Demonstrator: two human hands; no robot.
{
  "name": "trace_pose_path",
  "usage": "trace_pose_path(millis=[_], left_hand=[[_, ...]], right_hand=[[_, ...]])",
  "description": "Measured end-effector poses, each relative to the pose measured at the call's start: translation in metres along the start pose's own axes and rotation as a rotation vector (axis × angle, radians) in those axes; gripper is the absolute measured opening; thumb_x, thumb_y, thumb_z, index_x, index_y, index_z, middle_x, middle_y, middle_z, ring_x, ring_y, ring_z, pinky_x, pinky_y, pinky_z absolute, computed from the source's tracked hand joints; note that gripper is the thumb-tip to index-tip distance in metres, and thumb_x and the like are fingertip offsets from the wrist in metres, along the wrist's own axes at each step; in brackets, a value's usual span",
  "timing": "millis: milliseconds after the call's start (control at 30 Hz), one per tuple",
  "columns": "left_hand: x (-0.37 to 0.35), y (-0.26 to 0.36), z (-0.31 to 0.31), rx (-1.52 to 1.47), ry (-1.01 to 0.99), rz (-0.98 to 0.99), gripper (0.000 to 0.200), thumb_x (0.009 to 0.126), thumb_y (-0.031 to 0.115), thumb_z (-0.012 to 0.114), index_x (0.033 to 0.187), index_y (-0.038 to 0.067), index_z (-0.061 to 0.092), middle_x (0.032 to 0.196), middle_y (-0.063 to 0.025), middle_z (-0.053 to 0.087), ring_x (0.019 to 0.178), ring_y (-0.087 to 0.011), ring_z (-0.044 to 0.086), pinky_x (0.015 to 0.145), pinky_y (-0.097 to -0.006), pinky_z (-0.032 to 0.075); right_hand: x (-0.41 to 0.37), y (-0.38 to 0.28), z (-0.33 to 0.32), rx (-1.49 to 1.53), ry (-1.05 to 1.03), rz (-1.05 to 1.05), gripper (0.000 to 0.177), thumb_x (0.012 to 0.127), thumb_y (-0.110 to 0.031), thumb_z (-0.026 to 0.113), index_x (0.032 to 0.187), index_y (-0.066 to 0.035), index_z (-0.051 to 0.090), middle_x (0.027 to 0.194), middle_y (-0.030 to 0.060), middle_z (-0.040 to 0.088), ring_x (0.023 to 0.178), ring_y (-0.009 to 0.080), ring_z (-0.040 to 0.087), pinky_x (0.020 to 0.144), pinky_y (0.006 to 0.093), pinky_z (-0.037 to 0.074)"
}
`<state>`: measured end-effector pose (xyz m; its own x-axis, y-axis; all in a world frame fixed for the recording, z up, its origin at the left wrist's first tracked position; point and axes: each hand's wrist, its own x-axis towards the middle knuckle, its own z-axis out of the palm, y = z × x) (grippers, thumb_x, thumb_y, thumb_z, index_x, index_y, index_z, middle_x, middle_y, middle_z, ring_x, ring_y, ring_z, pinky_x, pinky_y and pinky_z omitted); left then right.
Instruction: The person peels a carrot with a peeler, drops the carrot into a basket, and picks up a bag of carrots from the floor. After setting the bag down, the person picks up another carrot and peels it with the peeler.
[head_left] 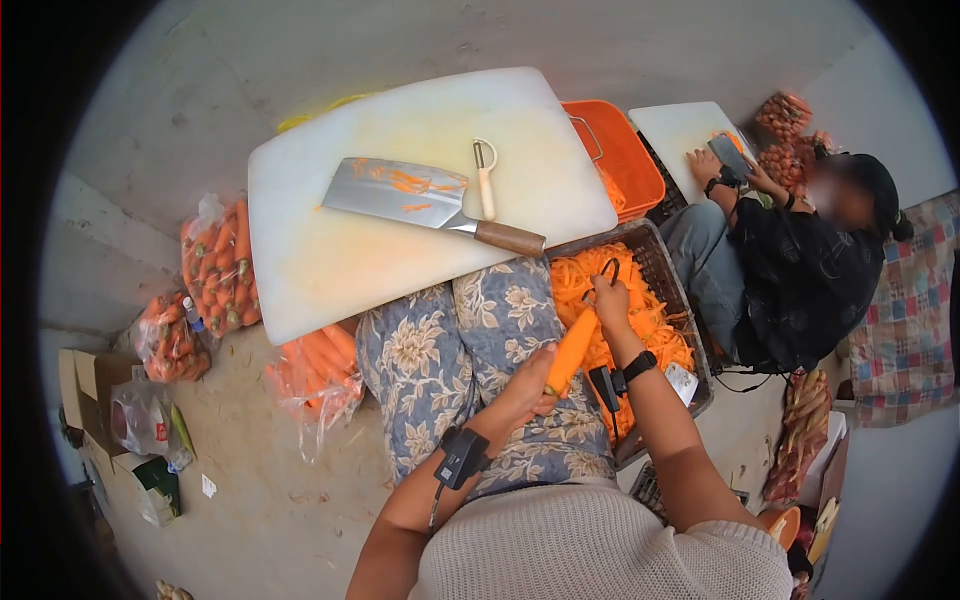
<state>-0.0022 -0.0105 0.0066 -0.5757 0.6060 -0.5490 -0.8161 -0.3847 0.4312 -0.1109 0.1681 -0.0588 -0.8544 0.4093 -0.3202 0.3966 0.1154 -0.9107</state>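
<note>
My left hand [528,385] is closed around the lower end of an orange carrot [572,350], which slants up and away above the crate. At its far end my right hand [611,303] grips a peeler [611,268], whose dark looped head sticks out past the fingers; the handle is hidden in the hand. Beneath both hands, orange peelings [655,325] fill a dark plastic crate [703,385]. On the white cutting board [400,275] in front lie a cleaver [400,195] with a wooden handle and a second peeler [484,180].
An orange bin [635,165] stands behind the crate. To the right, a co-worker [800,270] handles a blade on another white board [675,130]. Bags of carrots [218,265] sit at left, with an open bag of carrots [318,370] by my knees and a cardboard box [90,395] beyond.
</note>
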Motion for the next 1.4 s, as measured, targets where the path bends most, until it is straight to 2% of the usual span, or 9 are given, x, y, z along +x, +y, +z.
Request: trace_pose_path(millis=[167, 267, 400, 533, 667, 767, 900, 967, 1400], left_hand=[[-0.001, 0.001, 0.000, 0.001, -0.004, -0.010, 0.040, 0.095, 0.047, 0.030, 0.101, 0.010, 0.041, 0.063, -0.0054, 0.051, 0.034, -0.0036, 0.027, 0.032, -0.0184, 0.021], [-0.002, 0.002, -0.003, -0.009, -0.044, -0.006, 0.041, 0.094, 0.048, 0.031, 0.100, 0.009, 0.043, 0.063, -0.0055, 0.051, 0.035, -0.0038, 0.028, 0.032, -0.0184, 0.022], [-0.002, 0.003, -0.006, -0.186, -0.065, 0.037, 0.043, 0.094, 0.049, 0.033, 0.097, 0.008, 0.047, 0.066, -0.0052, 0.052, 0.039, -0.0052, 0.034, 0.036, -0.0188, 0.026], [0.001, 0.001, -0.004, -0.226, -0.039, 0.033, 0.046, 0.093, 0.052, 0.031, 0.098, 0.009, 0.048, 0.068, -0.0045, 0.053, 0.043, -0.0076, 0.039, 0.039, -0.0211, 0.030], [0.008, -0.010, -0.010, -0.204, -0.056, 0.058, 0.048, 0.092, 0.054, 0.029, 0.100, 0.011, 0.049, 0.067, -0.0038, 0.052, 0.042, -0.0088, 0.038, 0.039, -0.0224, 0.030], [0.010, -0.017, -0.005, -0.130, -0.007, 0.119, 0.049, 0.094, 0.053, 0.023, 0.104, 0.011, 0.046, 0.063, -0.0041, 0.052, 0.039, -0.0074, 0.036, 0.036, -0.0206, 0.028], [0.005, -0.015, 0.000, -0.124, 0.047, 0.160, 0.044, 0.095, 0.050, 0.024, 0.100, 0.013, 0.047, 0.063, -0.0038, 0.050, 0.038, -0.0080, 0.035, 0.037, -0.0210, 0.027], [0.007, -0.017, -0.001, -0.108, 0.042, 0.134, 0.042, 0.096, 0.047, 0.024, 0.100, 0.012, 0.046, 0.062, -0.0045, 0.050, 0.037, -0.0076, 0.034, 0.036, -0.0208, 0.026], [0.009, -0.011, 0.000, -0.066, 0.095, 0.168, 0.029, 0.097, 0.036, 0.028, 0.103, 0.010, 0.041, 0.068, -0.0079, 0.052, 0.037, -0.0048, 0.030, 0.032, -0.0172, 0.024]], right_hand=[[0.018, 0.006, -0.006, 0.016, 0.072, 0.073, 0.026, 0.080, -0.021, 0.058, 0.076, 0.003, 0.048, 0.065, 0.0052, 0.046, 0.050, 0.0147, 0.045, 0.049, 0.0334, 0.045], [0.032, 0.008, -0.024, -0.143, 0.054, 0.108, 0.026, 0.080, -0.021, 0.058, 0.071, -0.001, 0.045, 0.063, 0.0039, 0.043, 0.049, 0.0141, 0.041, 0.051, 0.0344, 0.039], [0.017, 0.005, -0.032, 0.009, 0.171, 0.099, 0.026, 0.082, -0.019, 0.057, 0.069, -0.007, 0.038, 0.059, 0.0007, 0.035, 0.049, 0.0109, 0.033, 0.050, 0.0317, 0.034], [-0.027, -0.015, -0.025, 0.105, 0.131, -0.035, 0.021, 0.083, -0.017, 0.056, 0.078, -0.004, 0.041, 0.065, 0.0018, 0.039, 0.053, 0.0120, 0.037, 0.053, 0.0303, 0.036], [-0.100, -0.044, -0.004, -0.065, -0.045, -0.422, 0.029, 0.082, -0.016, 0.058, 0.097, 0.004, 0.045, 0.100, 0.0151, 0.046, 0.096, 0.0252, 0.046, 0.080, 0.0332, 0.040], [-0.132, -0.046, 0.009, -0.246, -0.048, -0.658, 0.032, 0.081, -0.017, 0.059, 0.099, 0.006, 0.044, 0.108, 0.0202, 0.042, 0.107, 0.0319, 0.040, 0.090, 0.0379, 0.035], [-0.133, -0.033, 0.017, -0.283, -0.026, -0.625, 0.034, 0.082, -0.018, 0.059, 0.100, 0.006, 0.043, 0.109, 0.0214, 0.040, 0.108, 0.0343, 0.038, 0.094, 0.0397, 0.029], [-0.122, -0.027, 0.016, -0.172, -0.001, -0.468, 0.035, 0.082, -0.019, 0.059, 0.101, 0.006, 0.043, 0.110, 0.0212, 0.040, 0.107, 0.0339, 0.037, 0.094, 0.0388, 0.030], [-0.100, -0.030, 0.021, -0.223, -0.030, -0.463, 0.031, 0.082, -0.020, 0.058, 0.095, 0.005, 0.045, 0.100, 0.0187, 0.044, 0.098, 0.0310, 0.042, 0.087, 0.0365, 0.034]])
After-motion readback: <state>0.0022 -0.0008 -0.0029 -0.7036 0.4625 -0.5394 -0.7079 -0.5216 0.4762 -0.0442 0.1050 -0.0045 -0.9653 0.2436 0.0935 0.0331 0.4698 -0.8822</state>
